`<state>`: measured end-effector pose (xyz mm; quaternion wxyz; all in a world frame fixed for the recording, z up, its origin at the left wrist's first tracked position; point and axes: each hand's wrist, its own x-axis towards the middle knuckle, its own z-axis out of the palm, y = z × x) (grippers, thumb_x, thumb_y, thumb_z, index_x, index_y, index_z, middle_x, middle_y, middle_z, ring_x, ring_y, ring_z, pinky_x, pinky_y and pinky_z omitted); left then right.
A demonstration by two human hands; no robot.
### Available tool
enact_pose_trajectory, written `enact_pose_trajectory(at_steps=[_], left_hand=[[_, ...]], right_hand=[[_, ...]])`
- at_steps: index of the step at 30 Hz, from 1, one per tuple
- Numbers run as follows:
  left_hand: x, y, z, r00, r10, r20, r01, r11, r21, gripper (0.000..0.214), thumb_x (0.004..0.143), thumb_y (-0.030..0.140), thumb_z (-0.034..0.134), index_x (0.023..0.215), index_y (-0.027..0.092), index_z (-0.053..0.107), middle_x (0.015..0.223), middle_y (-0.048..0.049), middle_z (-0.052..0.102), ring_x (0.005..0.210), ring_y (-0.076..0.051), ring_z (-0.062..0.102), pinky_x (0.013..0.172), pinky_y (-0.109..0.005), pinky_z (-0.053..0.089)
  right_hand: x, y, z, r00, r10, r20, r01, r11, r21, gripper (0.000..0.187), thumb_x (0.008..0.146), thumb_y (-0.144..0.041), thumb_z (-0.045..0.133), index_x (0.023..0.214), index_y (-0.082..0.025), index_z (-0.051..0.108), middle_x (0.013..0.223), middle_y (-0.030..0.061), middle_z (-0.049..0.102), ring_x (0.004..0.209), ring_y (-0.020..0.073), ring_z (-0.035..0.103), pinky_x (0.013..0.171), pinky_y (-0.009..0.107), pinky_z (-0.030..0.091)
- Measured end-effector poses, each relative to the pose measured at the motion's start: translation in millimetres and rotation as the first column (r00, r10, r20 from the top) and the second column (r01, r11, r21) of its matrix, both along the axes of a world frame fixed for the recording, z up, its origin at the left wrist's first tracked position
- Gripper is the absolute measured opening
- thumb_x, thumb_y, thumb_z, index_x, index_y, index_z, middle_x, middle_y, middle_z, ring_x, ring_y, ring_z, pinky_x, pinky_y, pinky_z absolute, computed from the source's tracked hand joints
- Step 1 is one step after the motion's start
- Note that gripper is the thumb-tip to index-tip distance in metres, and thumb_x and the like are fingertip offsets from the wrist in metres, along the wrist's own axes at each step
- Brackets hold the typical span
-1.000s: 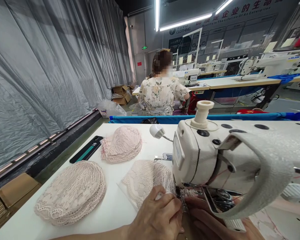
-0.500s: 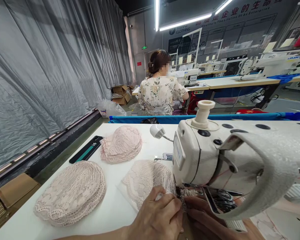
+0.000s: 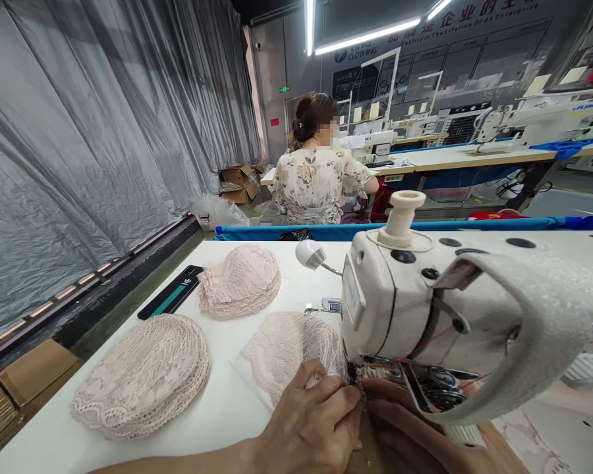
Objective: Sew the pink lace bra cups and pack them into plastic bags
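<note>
A pale pink lace piece (image 3: 277,349) lies at the sewing machine (image 3: 375,309), its right edge running under the needle area. My left hand (image 3: 311,415) is closed on this lace, its fingers bent and pressed together just left of the presser foot. Across from it, my right hand (image 3: 410,421) has its fingers close together at the lace edge under the machine head. The machine's curved guard hides part of that hand, and its grip shows only partly. More pale lace-patterned fabric (image 3: 528,438) lies right of my right hand.
Stacked flat lace pieces (image 3: 143,375) lie at the left, with a stack of lace cups (image 3: 242,280) behind them. A black and green case (image 3: 170,293) is near the left table edge. Beyond the blue cloth edge (image 3: 425,227), a co-worker (image 3: 311,174) sits at another machine.
The view has shifted slightly. Both hands stay at the needle area, and the lace between them looks almost unmoved. The co-worker's right arm has moved a little.
</note>
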<state>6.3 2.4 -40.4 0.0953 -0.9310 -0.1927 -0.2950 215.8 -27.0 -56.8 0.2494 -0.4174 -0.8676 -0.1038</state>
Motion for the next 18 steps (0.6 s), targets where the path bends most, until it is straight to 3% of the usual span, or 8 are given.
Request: enact_pose_trajectory(at_steps=[6, 11, 18], left_hand=[[-2.3, -3.7, 1.3, 0.990, 0.037, -0.139, -0.044, 0.998, -0.045, 0.015, 0.091, 0.020, 0.051, 0.092, 0.009, 0.060, 0.093, -0.0059, 0.063, 0.086, -0.015, 0.056, 0.083, -0.033, 0.040], [-0.9, -4.8, -1.0, 0.997, 0.034, -0.069, -0.033, 0.999, 0.007, 0.015, 0.090, 0.019, 0.052, 0.088, 0.007, 0.061, 0.090, -0.0058, 0.063, 0.083, -0.015, 0.056, 0.082, -0.034, 0.041], [1.2, -6.2, -2.7, 0.998, 0.035, -0.050, -0.032, 0.998, 0.055, 0.016, 0.090, 0.012, 0.048, 0.084, 0.007, 0.062, 0.085, -0.0074, 0.062, 0.086, -0.017, 0.056, 0.080, -0.034, 0.044]], right_hand=[[-1.1, 0.2, -7.5, 1.000, 0.015, -0.016, -0.015, 1.000, -0.007, 0.023, 0.089, -0.026, 0.049, 0.100, -0.032, 0.068, 0.098, 0.0020, 0.072, 0.086, 0.0219, 0.066, 0.068, 0.035, 0.051], [4.3, -1.2, -9.6, 0.996, 0.076, 0.043, -0.074, 0.996, -0.043, 0.027, 0.091, -0.026, 0.044, 0.106, -0.026, 0.067, 0.115, 0.0038, 0.066, 0.093, 0.0213, 0.066, 0.071, 0.034, 0.054], [2.2, -1.4, -0.2, 0.997, 0.057, 0.048, -0.056, 0.998, -0.027, 0.027, 0.090, -0.028, 0.045, 0.106, -0.026, 0.067, 0.113, 0.0040, 0.067, 0.093, 0.0227, 0.067, 0.072, 0.036, 0.054]])
